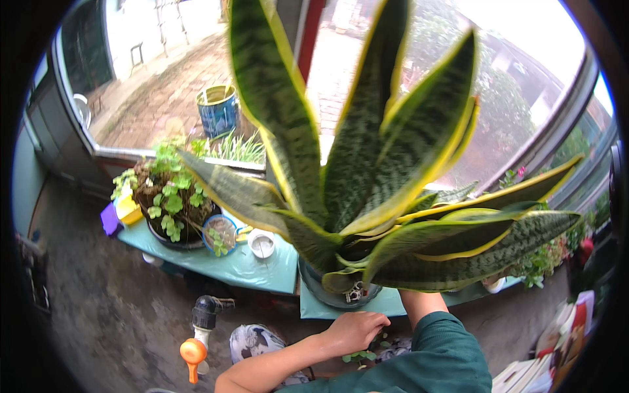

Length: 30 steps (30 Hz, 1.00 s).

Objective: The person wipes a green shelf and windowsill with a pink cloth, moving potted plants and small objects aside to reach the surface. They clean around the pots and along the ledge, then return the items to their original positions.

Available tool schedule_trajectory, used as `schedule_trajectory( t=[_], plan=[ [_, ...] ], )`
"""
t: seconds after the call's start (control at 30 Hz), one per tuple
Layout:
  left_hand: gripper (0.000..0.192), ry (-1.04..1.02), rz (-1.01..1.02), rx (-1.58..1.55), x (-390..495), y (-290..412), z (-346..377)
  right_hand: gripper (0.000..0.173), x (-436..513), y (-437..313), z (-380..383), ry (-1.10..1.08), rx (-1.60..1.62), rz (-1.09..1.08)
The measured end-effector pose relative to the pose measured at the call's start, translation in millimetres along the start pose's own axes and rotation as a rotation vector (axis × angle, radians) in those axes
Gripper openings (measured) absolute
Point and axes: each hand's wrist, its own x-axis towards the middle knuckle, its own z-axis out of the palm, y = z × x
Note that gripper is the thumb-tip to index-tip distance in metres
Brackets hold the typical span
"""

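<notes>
A large snake plant (354, 196) with yellow-edged leaves fills the middle, standing in a dark round pot (319, 290) on a teal-covered ledge (314, 309). My left hand (356, 330) is just in front of the pot, below its rim, with the fingers curled; what is inside them is hidden. Under that hand, a small green-leaved sprig (359, 356) shows near my knees. My right forearm, in a green sleeve (452, 344), reaches up beside the pot. The broad lower leaves cover my right hand, so it is out of view.
Left on the ledge are a leafy potted plant (172, 196), a blue-rimmed sieve (219, 233) and a white cup (261, 244). A tap with an orange handle (193, 351) rises at lower left. Window glass stands behind the ledge. Flowering plants (545, 260) and stacked papers (528, 373) are at right.
</notes>
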Motion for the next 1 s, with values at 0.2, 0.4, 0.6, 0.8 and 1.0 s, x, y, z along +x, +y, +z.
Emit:
schedule_trajectory(
  t=[0.2,0.4,0.6,0.8,1.0],
  plan=[
    [0.018,-0.029,0.014,-0.058,-4,5,-8,0.02,3,18,3,-0.044,-0.06,-0.034],
    [0.014,-0.014,0.007,-0.145,-6,4,-11,0.021,-3,33,4,-0.07,-0.11,-0.065],
    [0.016,-0.004,0.022,-0.151,-5,0,-13,0.022,0,41,7,-0.071,-0.117,-0.084],
    [0.013,-0.004,-0.03,-0.171,-2,-5,-16,0.023,6,38,11,-0.06,-0.099,-0.103],
    [0.015,0.1,0.019,0.012,6,-20,2,0.025,6,41,11,-0.024,-0.052,-0.078]
  ],
)
